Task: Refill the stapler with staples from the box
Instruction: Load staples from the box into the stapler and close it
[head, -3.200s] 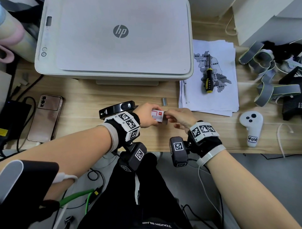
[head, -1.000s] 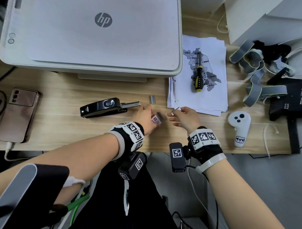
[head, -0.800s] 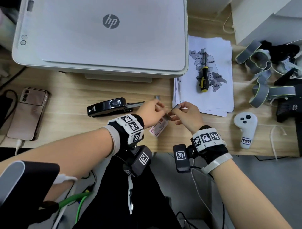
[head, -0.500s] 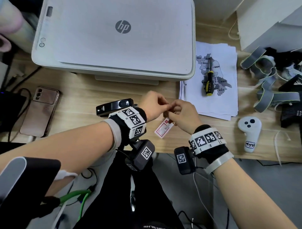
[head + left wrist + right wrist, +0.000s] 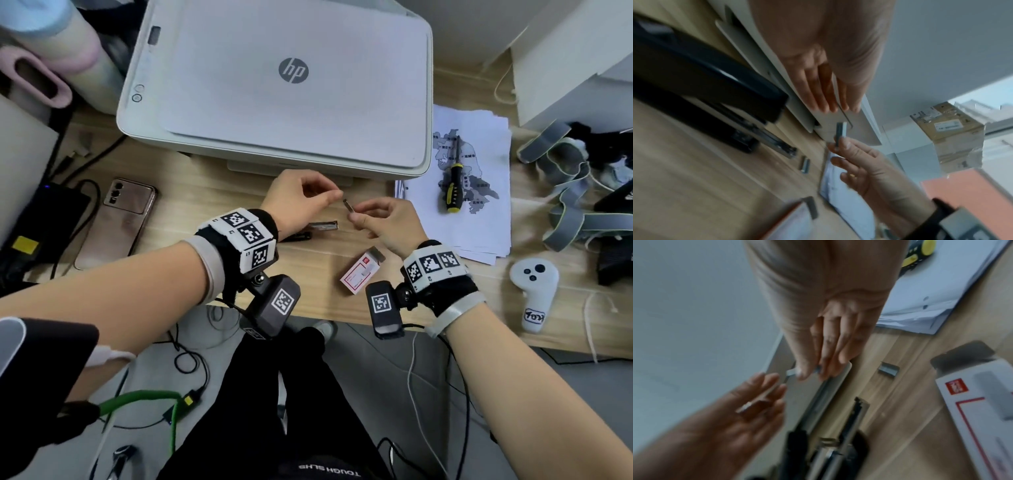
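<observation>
My right hand (image 5: 354,210) pinches a short strip of staples (image 5: 348,205) between thumb and forefinger above the desk; the same strip (image 5: 841,131) shows in the left wrist view. My left hand (image 5: 334,197) hovers just left of it with thumb and forefinger drawn together. In the right wrist view a thin metal strip (image 5: 756,400) lies across its fingers. The black stapler (image 5: 705,91) lies under my left wrist with its metal tray (image 5: 322,225) pulled out. The white and red staple box (image 5: 361,272) lies open on the desk near my right wrist.
A loose staple piece (image 5: 889,369) lies on the desk past the tray. A white printer (image 5: 291,85) stands behind the hands. A paper stack (image 5: 479,212) with a screwdriver (image 5: 452,185) is to the right, a phone (image 5: 120,219) to the left, a white controller (image 5: 532,294) at the front right.
The left hand let go of the box, which now lies on the desk. Both hands met on the strip half a second ago and have now drawn slightly apart.
</observation>
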`<state>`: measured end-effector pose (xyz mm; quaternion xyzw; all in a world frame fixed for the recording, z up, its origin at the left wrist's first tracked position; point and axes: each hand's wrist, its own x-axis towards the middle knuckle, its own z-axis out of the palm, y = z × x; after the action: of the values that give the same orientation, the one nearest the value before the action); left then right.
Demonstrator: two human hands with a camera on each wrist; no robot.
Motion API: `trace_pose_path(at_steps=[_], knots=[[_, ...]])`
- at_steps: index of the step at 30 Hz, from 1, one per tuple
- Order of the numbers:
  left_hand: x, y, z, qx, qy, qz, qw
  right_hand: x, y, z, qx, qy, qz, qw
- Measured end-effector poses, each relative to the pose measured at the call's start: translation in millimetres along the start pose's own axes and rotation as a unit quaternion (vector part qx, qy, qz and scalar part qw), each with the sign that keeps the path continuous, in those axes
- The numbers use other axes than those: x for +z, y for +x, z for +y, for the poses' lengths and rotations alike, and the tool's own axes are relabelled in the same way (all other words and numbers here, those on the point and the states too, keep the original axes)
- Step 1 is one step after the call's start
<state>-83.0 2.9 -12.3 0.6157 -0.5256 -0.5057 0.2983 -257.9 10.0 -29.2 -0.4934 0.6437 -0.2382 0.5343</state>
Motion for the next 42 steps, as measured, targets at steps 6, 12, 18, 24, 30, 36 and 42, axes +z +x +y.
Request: trace_pose_path(at_steps=[6,12,18,24,30,36,42], knots=[[-27,4,-38,-0.025,0.107,0.027,0.994,25,24,4,-0.055,-0.255,-0.011,0.965],[-29,4,-60,-0.072,0.075,-0.007,0.995,41,33,5,-0.05,-0.379,-0.045,0.923],[-29,6,-63,-0.073,0.063,-0.022,0.995,46,33,9,-0.068,-0.399,-0.043,0.913],[-29,8,-65,-0.074,0.051,-0.02,0.996,49,32,10,-0.075,-0.394,-0.037,0.915],[-35,4,-63,-0.072,0.075,-0.06,0.993,43,29,18,0.017,-0.313,-0.028,0.949],[-53,-1,-74,-0.116,0.182,-0.148,0.965,42,15,28,0.12,-0.165,0.005,0.979],[-57,-2,-71,-0.112,0.223,-0.179,0.952,71,11,26,0.125,-0.068,-0.019,0.99]])
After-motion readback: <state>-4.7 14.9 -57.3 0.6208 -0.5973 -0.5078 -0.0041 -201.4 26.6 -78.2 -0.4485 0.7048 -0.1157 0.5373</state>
